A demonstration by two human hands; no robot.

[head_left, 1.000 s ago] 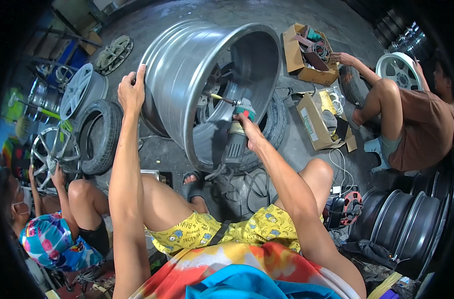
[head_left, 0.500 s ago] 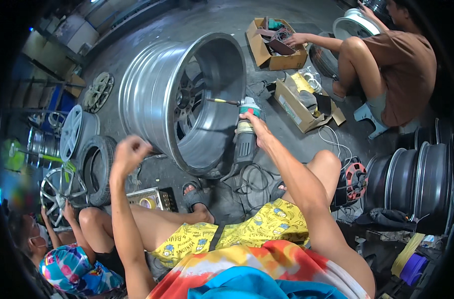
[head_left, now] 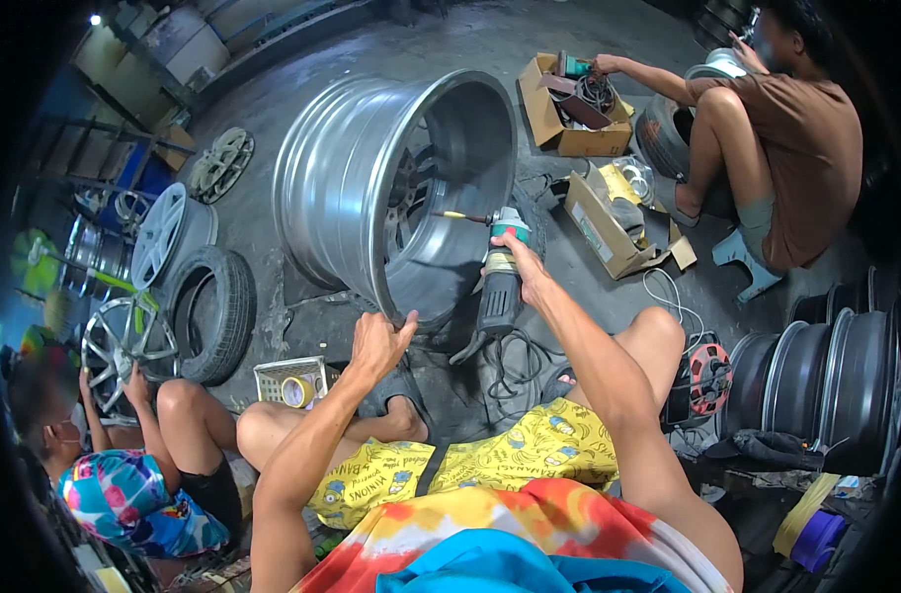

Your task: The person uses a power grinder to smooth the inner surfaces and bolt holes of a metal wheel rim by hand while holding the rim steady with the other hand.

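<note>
A large silver wheel rim [head_left: 337, 188] lies on its side in front of me, its open barrel turned toward the right and its spokes showing deep inside. My left hand [head_left: 379, 341] is at the rim's lower front lip, fingers curled round the edge and thumb up. My right hand [head_left: 518, 262] grips an angle grinder [head_left: 498, 304] with a dark body and a green and silver head. From the grinder's head a thin shaft with a yellowish tip [head_left: 454, 214] points left into the barrel's mouth. I cannot tell whether the tip touches the metal.
At right, a seated person [head_left: 811, 148] reaches into a cardboard box [head_left: 591, 140] of tools; a second open box [head_left: 599, 232] stands nearer. Another person [head_left: 139, 494] at left holds a spoked wheel [head_left: 124, 336] beside a tyre [head_left: 213, 316]. Cable and a red reel [head_left: 709, 379] lie near my right leg.
My left hand has moved right from open air to the wheel rim's lower lip. My right hand still holds the grinder. The person at right has shifted a hand at the tool box.
</note>
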